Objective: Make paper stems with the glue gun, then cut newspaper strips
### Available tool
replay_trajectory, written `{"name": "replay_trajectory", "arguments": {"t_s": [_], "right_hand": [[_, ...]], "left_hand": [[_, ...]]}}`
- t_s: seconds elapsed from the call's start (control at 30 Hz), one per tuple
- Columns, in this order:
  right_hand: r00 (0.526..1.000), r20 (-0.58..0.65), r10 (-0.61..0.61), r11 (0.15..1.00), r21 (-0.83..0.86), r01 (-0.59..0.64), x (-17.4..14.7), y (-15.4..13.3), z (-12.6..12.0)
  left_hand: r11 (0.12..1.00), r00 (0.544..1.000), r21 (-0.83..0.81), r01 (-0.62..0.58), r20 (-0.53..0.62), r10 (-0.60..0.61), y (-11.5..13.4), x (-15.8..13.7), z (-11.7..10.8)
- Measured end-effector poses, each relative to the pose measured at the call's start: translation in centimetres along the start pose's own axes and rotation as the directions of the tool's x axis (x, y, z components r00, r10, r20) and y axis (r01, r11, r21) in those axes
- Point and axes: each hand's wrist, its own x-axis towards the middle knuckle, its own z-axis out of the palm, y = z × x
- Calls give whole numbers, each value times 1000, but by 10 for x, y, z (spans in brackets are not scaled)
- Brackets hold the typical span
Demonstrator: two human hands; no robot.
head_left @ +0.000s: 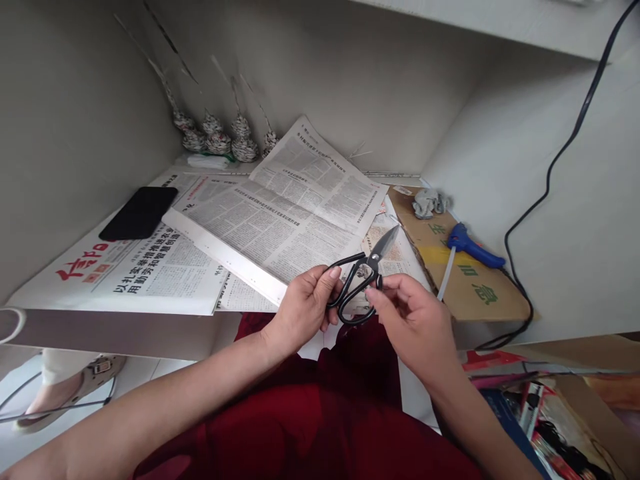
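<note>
A pair of scissors [373, 260] with black looped handles and grey blades is held between my two hands, above the desk's front edge. The blades point up and to the right, away from me. My left hand [310, 300] is closed on the left handle loop, thumb on top. My right hand [413, 313] pinches the other handle near its right side; part of its fingers is hidden behind the hand. Just beyond the scissors lies a folded newspaper sheet [280, 220], its upper part tilted up towards the back wall.
A black phone [139, 213] rests on more newspaper [170, 273] at left. Several woven gourd shapes [244, 140] stand at the back. On the right, a blue glue gun [475, 248] and a crumpled grey cloth [430, 202] lie on cardboard [493, 310]. A black cable [547, 180] hangs there.
</note>
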Motion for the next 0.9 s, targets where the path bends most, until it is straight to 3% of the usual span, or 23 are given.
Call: {"name": "replay_trajectory", "arguments": {"t_s": [0.1,0.2,0.27,0.37,0.47,0.57,0.63,0.7,0.77,0.9], "right_hand": [[967,-130,-220,915,-371,158,1,-3,7],[935,-155,-318,857,-470,213,4,0,10],[950,-170,-261,913,-364,185,6,4,9],[984,-176,-38,999,1,39,12,12,5],[990,-52,131,950,291,-110,16,16,5],[967,214,139,910,357,-210,13,12,12],[917,391,84,889,386,-246,8,7,17],[870,492,38,867,416,-274,3,1,21],[858,513,31,860,424,-284,0,-4,24],[913,401,72,884,398,-245,-2,-6,29]], "left_hand": [[1000,1000,20,-18,0,18,-2,-2,0],[1000,1000,-4,-22,-18,22,-3,-3,-1],[998,998,-52,-46,-47,44,-3,-2,-3],[987,993,-128,-95,-85,84,-2,0,-6],[982,992,-154,-107,-82,95,-2,2,-8],[977,992,-181,-111,-84,97,-2,2,-7],[969,992,-219,-112,-88,95,-1,2,-7],[960,992,-258,-107,-90,87,-1,2,-7],[955,993,-281,-97,-90,74,-1,2,-7],[948,994,-307,-82,-92,56,-1,1,-8]]}}
